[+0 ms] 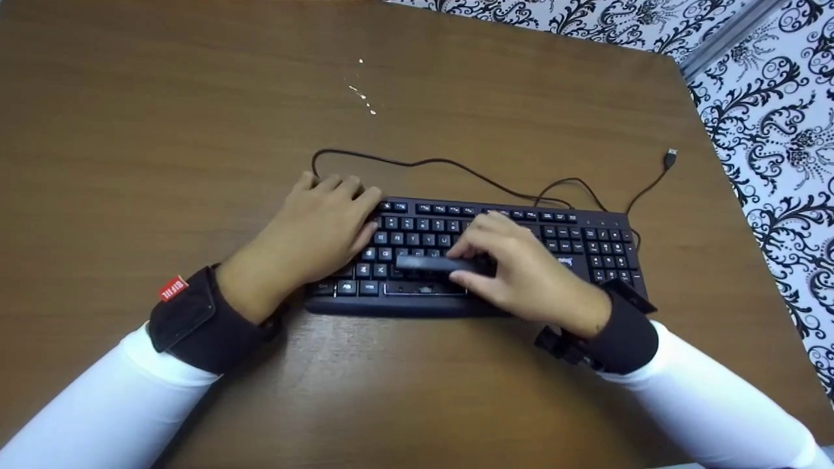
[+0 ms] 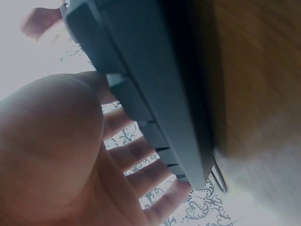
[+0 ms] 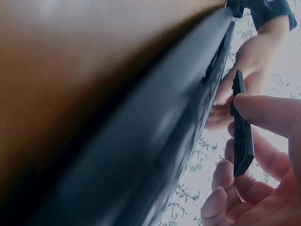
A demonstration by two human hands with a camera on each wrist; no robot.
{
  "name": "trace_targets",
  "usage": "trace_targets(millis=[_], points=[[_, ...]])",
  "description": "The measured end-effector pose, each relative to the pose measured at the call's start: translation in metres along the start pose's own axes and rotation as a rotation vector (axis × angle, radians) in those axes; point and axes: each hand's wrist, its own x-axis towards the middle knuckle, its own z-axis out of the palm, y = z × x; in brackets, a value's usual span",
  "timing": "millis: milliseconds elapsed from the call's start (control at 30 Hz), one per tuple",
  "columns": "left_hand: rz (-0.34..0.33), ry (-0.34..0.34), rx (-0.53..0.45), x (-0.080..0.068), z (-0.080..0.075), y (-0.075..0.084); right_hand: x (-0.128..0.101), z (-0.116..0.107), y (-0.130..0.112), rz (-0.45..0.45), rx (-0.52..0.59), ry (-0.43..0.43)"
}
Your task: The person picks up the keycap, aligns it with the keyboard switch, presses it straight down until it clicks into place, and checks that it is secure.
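A black computer keyboard [image 1: 417, 305] lies on the wooden table. The left hand [image 1: 326, 225] rests across its left end, thumb over the keys; the left wrist view shows the fingers [image 2: 136, 153] fairly straight along the key side. Between thumb and fingers, the right hand [image 1: 518, 267] pinches the long black space bar keycap [image 1: 427, 263], held lengthwise above the lower rows of keys. In the right wrist view the keycap [image 3: 242, 132] is seen edge-on, apart from the keyboard. Below it, the space bar slot [image 1: 425, 288] is uncovered, its inner mount showing.
The keyboard's cable [image 1: 449, 161] curves behind it, and its USB plug [image 1: 670, 158] lies toward the table's right. Small white flecks [image 1: 362, 96] mark the far part of the tabletop [image 1: 195, 98]. A wall with black-and-white floral pattern [image 1: 782, 163] stands beyond the table's edge.
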Motion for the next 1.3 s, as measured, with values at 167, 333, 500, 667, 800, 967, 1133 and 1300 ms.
trace_targets(millis=[167, 333, 500, 667, 800, 967, 1133, 1300], points=[[-0.001, 0.006, 0.0, 0.0, 0.0, 0.0, -0.005, 0.008, -0.005, -0.03, -0.015, -0.011], [0.003, 0.01, 0.009, 0.0, 0.0, 0.001, -0.009, 0.013, -0.007, -0.052, -0.013, -0.027], [0.007, 0.002, 0.017, 0.0, -0.001, 0.001, -0.01, 0.015, -0.007, -0.076, -0.03, -0.022], [-0.002, -0.008, 0.007, 0.0, 0.0, 0.0, -0.009, 0.018, -0.007, -0.079, -0.05, -0.023], [-0.003, -0.011, 0.005, 0.0, 0.0, 0.0, -0.009, 0.019, -0.007, -0.06, -0.047, -0.029], [-0.005, -0.01, 0.002, 0.0, -0.001, 0.001, -0.008, 0.018, -0.008, -0.048, -0.051, -0.046], [-0.002, -0.007, -0.003, 0.0, -0.001, 0.001, -0.008, 0.018, -0.009, -0.038, -0.055, -0.063], [-0.005, -0.009, -0.006, 0.0, -0.001, 0.001, -0.007, 0.018, -0.01, -0.045, -0.058, -0.065]])
